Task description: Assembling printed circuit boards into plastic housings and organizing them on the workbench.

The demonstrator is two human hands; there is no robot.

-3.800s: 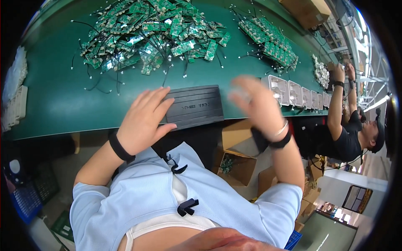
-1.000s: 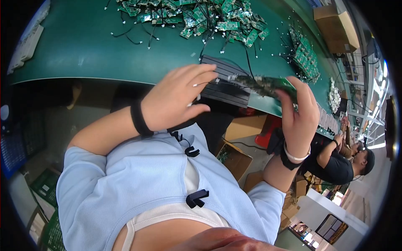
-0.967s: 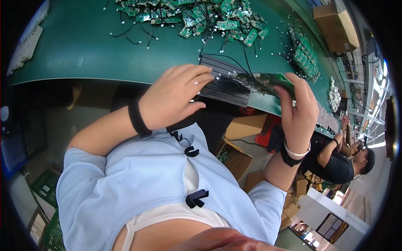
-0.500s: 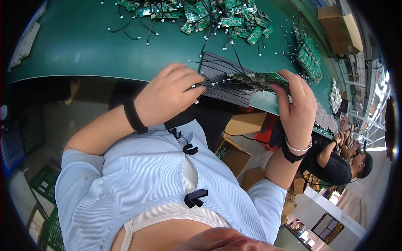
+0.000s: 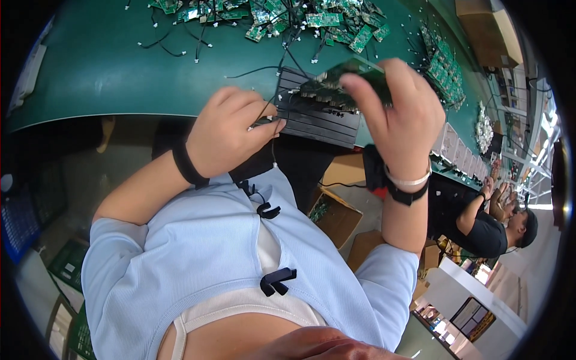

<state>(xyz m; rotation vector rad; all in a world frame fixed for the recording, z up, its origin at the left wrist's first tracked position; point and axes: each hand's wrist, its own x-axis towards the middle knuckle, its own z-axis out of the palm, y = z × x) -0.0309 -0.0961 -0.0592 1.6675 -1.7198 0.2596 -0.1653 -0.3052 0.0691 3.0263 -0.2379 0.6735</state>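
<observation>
My right hand (image 5: 399, 102) grips a green circuit board panel (image 5: 354, 75) by its right end, tilted above a dark slotted block (image 5: 327, 128) at the table's front edge. Black cables run from the board toward my left hand (image 5: 237, 126). The left fingers are closed on thin black cables with small white connectors (image 5: 269, 118), just left of the block. The panel's far corner is blurred, and my right fingertips are partly hidden behind it.
A heap of small green circuit boards (image 5: 324, 20) with cables lies at the back of the green table (image 5: 120, 72). Stacked board panels (image 5: 444, 72) stand at the right, near a cardboard box (image 5: 489, 36). Another person (image 5: 486, 231) works farther right.
My right hand has moved away from me and slightly left, lifting and tilting the board panel. My left hand has shifted slightly left, still holding the cables.
</observation>
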